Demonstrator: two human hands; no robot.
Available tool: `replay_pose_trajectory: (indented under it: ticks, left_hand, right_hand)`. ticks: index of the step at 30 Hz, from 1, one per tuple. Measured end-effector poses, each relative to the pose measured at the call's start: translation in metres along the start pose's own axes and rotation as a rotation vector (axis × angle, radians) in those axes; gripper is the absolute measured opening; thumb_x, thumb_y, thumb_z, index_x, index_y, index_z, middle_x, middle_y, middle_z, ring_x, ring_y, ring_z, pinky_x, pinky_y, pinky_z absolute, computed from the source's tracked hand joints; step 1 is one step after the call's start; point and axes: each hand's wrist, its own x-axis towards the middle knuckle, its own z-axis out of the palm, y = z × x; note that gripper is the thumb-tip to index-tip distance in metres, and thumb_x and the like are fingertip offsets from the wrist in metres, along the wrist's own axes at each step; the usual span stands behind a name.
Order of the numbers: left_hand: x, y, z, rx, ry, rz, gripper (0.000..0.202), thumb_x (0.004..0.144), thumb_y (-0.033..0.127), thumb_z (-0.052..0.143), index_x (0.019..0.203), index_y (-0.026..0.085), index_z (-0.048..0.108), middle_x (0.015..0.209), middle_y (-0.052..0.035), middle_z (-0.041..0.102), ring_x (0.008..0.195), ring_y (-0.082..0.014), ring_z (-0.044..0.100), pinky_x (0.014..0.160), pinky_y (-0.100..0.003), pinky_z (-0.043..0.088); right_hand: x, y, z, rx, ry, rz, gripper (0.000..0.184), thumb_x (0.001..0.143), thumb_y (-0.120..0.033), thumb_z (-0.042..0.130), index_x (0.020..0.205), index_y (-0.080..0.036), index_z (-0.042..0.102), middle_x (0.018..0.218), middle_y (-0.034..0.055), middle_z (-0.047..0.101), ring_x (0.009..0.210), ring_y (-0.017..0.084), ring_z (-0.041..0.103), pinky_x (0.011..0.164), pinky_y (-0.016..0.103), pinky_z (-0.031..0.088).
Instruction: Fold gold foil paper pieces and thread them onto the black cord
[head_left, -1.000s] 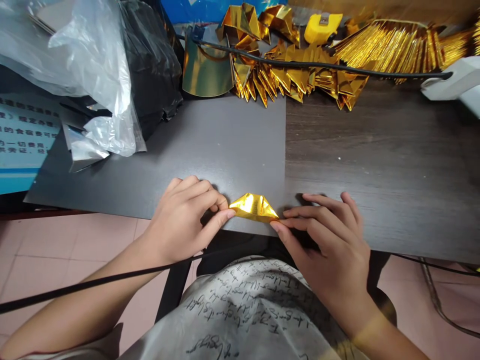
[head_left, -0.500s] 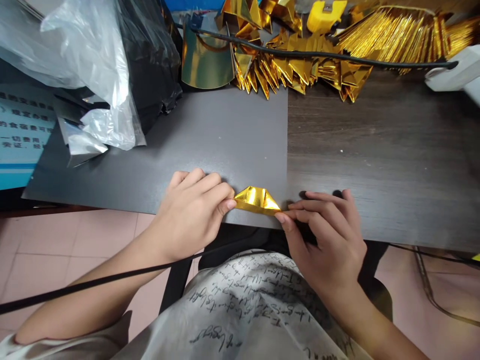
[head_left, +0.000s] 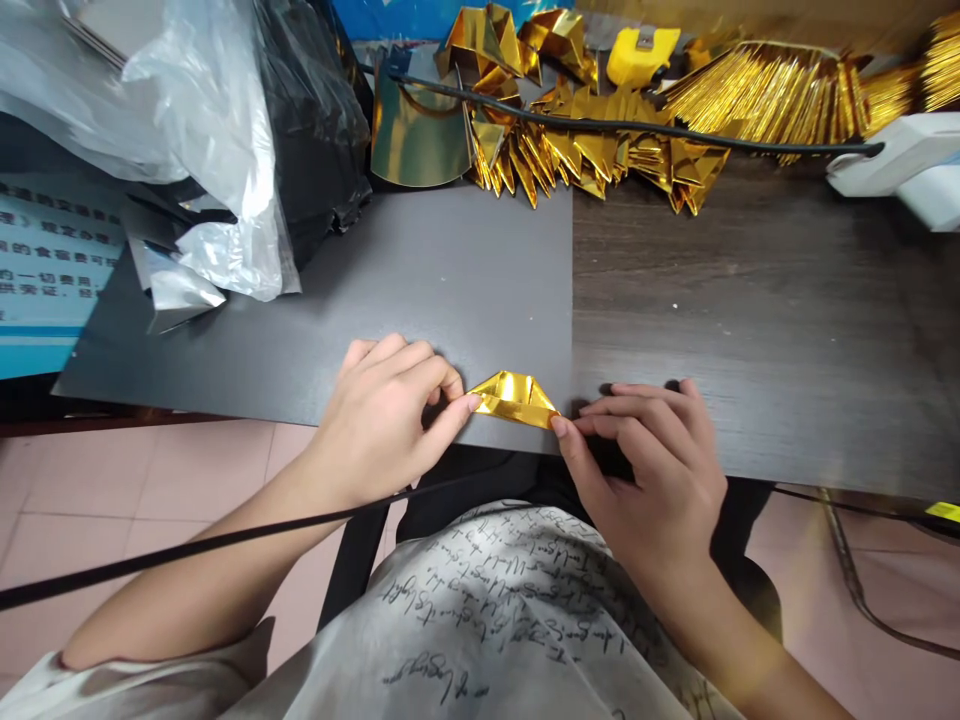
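A folded piece of gold foil paper [head_left: 517, 398], shaped like a low trapezoid with a flat band along its near edge, lies between my hands near the table's front edge. My left hand [head_left: 394, 415] pinches its left tip between thumb and forefinger, the other fingers curled. At the opposite tip, my right hand [head_left: 652, 455] grips it with thumb and forefinger, its remaining fingers stretched out over the table. Both palms face down, so part of each tip is hidden under the fingers.
Folded gold foil pieces [head_left: 600, 140] and a fanned gold bundle [head_left: 772, 95] line the back, beside a yellow tape measure [head_left: 643, 55]. Clear and black plastic bags [head_left: 311, 120] stand at left. A black cable [head_left: 637, 125] crosses the back to a white object [head_left: 900, 160].
The near band of the foil paper now lies flatter and shows more of its face. My left thumb has shifted slightly along the tip. The camera view has moved a little.
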Motion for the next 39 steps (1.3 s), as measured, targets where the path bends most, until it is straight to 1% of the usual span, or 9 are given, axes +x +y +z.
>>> replay_pose_trajectory:
  ticks: [4, 9, 15, 20, 23, 28, 33, 36, 39]
  left_hand:
    - [0.001, -0.003, -0.001, -0.008, 0.001, -0.049, 0.026, 0.095, 0.039, 0.062, 0.079, 0.019, 0.065, 0.072, -0.0001, 0.064, 0.074, -0.0176, 0.051, 0.073, -0.036, 0.029]
    - [0.004, -0.004, -0.005, -0.064, -0.043, -0.12, 0.031, 0.093, 0.042, 0.067, 0.073, 0.018, 0.065, 0.07, 0.001, 0.064, 0.074, -0.0169, 0.052, 0.072, -0.034, 0.026]
    - [0.009, 0.0, -0.009, -0.079, -0.117, -0.266, 0.034, 0.088, 0.044, 0.071, 0.067, 0.017, 0.065, 0.072, 0.0016, 0.067, 0.075, -0.0156, 0.05, 0.077, -0.034, 0.025]
    - [0.013, 0.0, -0.011, -0.123, -0.16, -0.303, 0.033, 0.085, 0.042, 0.074, 0.065, 0.017, 0.064, 0.068, 0.0022, 0.065, 0.074, -0.0156, 0.049, 0.077, -0.033, 0.026]
    - [0.016, -0.001, -0.012, -0.118, -0.194, -0.313, 0.034, 0.084, 0.041, 0.075, 0.064, 0.017, 0.063, 0.069, 0.0021, 0.065, 0.076, -0.0164, 0.05, 0.078, -0.033, 0.026]
    - [0.016, -0.004, -0.011, -0.063, -0.209, -0.268, 0.035, 0.086, 0.045, 0.074, 0.067, 0.018, 0.063, 0.073, 0.0005, 0.061, 0.08, -0.0182, 0.048, 0.08, -0.035, 0.024]
    - [0.005, -0.01, -0.004, -0.053, -0.02, -0.201, 0.033, 0.087, 0.051, 0.074, 0.088, 0.019, 0.066, 0.095, -0.0037, 0.055, 0.091, -0.0216, 0.047, 0.083, -0.036, 0.028]
    - [-0.002, -0.013, 0.0, -0.063, 0.027, -0.115, 0.024, 0.093, 0.044, 0.069, 0.095, 0.02, 0.066, 0.098, -0.0042, 0.057, 0.091, -0.0209, 0.048, 0.082, -0.036, 0.031]
    - [-0.008, -0.017, 0.005, -0.09, 0.101, 0.092, 0.01, 0.098, 0.029, 0.065, 0.105, 0.023, 0.067, 0.1, -0.0036, 0.062, 0.092, -0.0184, 0.052, 0.082, -0.035, 0.036]
  right_hand:
    - [0.002, 0.0, 0.0, -0.008, -0.005, 0.011, 0.017, 0.087, -0.023, 0.076, 0.076, -0.02, 0.064, 0.084, 0.0049, 0.07, 0.094, 0.03, 0.067, 0.106, 0.069, 0.039]
    - [0.003, -0.001, -0.001, -0.03, -0.023, 0.026, 0.019, 0.09, -0.026, 0.074, 0.075, -0.02, 0.064, 0.083, 0.0055, 0.069, 0.099, 0.03, 0.065, 0.104, 0.064, 0.041]
    - [0.002, -0.001, -0.001, -0.127, -0.016, 0.037, 0.026, 0.092, -0.033, 0.072, 0.071, -0.02, 0.063, 0.082, 0.0046, 0.068, 0.101, 0.031, 0.064, 0.111, 0.07, 0.031]
    - [0.001, -0.004, -0.001, -0.085, -0.051, 0.003, 0.006, 0.093, -0.024, 0.07, 0.095, -0.018, 0.069, 0.09, 0.006, 0.07, 0.099, 0.029, 0.065, 0.108, 0.07, 0.038]
    - [0.0, -0.006, -0.001, -0.045, -0.071, -0.045, 0.009, 0.091, -0.013, 0.069, 0.098, -0.019, 0.07, 0.092, 0.0048, 0.071, 0.099, 0.029, 0.066, 0.104, 0.067, 0.044]
    - [0.0, -0.001, -0.007, -0.073, -0.128, -0.16, 0.018, 0.088, -0.012, 0.072, 0.105, -0.018, 0.073, 0.099, 0.0077, 0.072, 0.099, 0.03, 0.066, 0.099, 0.061, 0.051]
    - [-0.004, 0.012, -0.013, -0.06, -0.203, -0.298, 0.031, 0.091, -0.024, 0.074, 0.121, -0.014, 0.07, 0.11, 0.0124, 0.071, 0.11, 0.033, 0.063, 0.101, 0.06, 0.049]
    - [-0.006, 0.017, -0.011, -0.095, -0.184, -0.347, 0.036, 0.089, -0.025, 0.078, 0.122, -0.014, 0.069, 0.109, 0.0113, 0.073, 0.111, 0.032, 0.063, 0.101, 0.056, 0.049]
    - [-0.008, 0.019, -0.009, -0.069, -0.137, -0.357, 0.033, 0.086, -0.021, 0.081, 0.116, -0.016, 0.07, 0.103, 0.0087, 0.074, 0.107, 0.029, 0.065, 0.097, 0.05, 0.051]
